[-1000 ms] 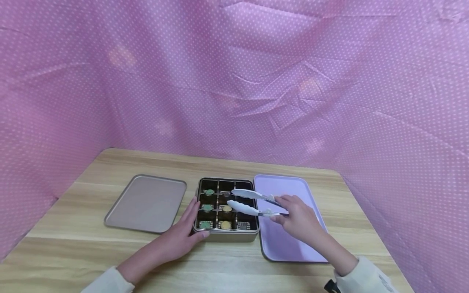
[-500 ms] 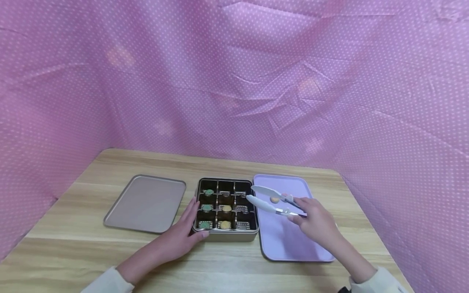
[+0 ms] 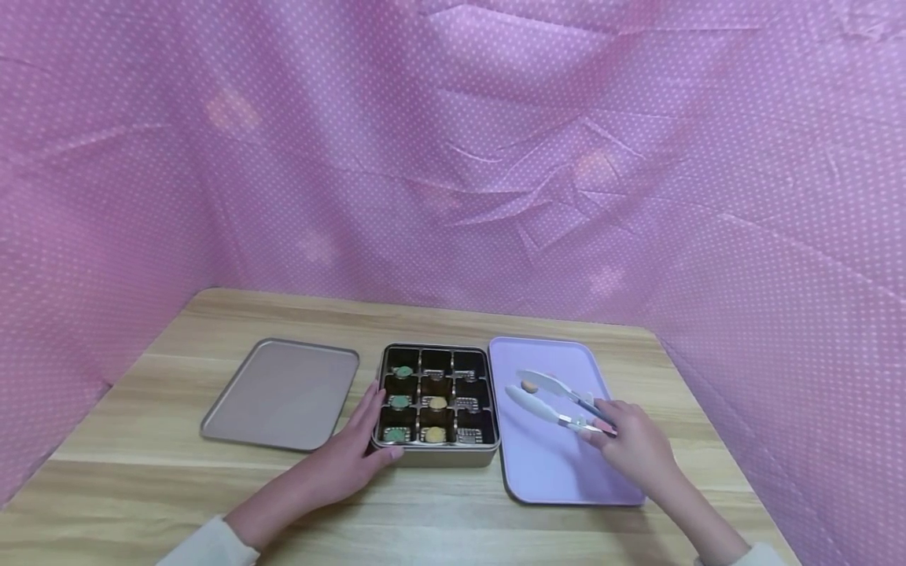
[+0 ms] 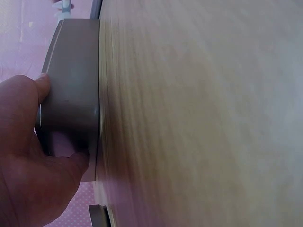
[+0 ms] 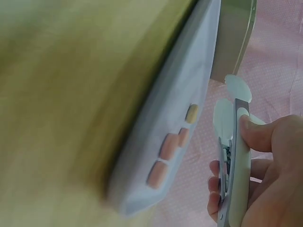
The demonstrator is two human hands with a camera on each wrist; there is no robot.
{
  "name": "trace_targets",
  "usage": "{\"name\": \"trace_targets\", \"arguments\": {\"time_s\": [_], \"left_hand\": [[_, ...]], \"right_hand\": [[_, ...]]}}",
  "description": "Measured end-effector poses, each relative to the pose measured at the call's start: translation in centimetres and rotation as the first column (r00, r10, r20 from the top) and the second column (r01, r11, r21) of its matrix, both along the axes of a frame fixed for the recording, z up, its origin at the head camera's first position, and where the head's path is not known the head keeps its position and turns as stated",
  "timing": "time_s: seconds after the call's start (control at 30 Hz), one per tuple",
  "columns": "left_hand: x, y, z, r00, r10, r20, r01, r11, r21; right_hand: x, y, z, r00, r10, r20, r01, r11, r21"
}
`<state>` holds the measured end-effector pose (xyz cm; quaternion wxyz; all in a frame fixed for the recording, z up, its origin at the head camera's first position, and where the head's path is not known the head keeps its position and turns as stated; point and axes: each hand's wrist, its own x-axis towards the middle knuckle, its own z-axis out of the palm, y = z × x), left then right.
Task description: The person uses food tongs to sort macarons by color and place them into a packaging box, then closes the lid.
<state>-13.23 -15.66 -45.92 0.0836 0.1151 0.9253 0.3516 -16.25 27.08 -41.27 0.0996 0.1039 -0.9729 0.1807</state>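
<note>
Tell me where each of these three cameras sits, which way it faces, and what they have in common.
Head: worn on the head, looking forward and down at the table; both forearms, left hand and right hand show.
Left wrist: beside the divided box, looking along its wall; thumb and palm show.
Right wrist: looks along the tongs at the purple tray; fingers show.
Shared: head and right wrist both show tongs and tray.

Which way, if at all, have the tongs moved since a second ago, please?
Yes: the tongs in the right hand moved rightward, from above the compartment tin to above the lilac tray.
</note>
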Motion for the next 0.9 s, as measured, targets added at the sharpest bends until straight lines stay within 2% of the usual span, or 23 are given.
{"name": "trace_targets", "arguments": {"time_s": [0.3,0.47,0.67,0.9], "left_hand": [[0.0,0.0,0.1,1.0,0.0,0.004,0.0,1.0,0.001],[0.0,0.0,0.0,1.0,0.002,0.012,-0.002,1.0,0.01],[0.0,-0.1,-0.1,1.0,0.005,0.015,-0.005,1.0,0.01],[-0.1,0.0,-0.1,1.0,0.012,0.011,-0.012,1.0,0.002]], "right_hand": [[0.8,1.7,-1.3,0.999,-0.044,0.027,0.043,0.999,0.03],[1.2,2.2,-1.7,0.997,-0.071,0.002,0.071,0.997,0.043],[1.0,2.3,-2.2,0.995,-0.091,-0.038,0.094,0.994,0.065],[0.6,2.2,-2.2,0.994,-0.111,-0.012,0.111,0.991,0.076]]}}
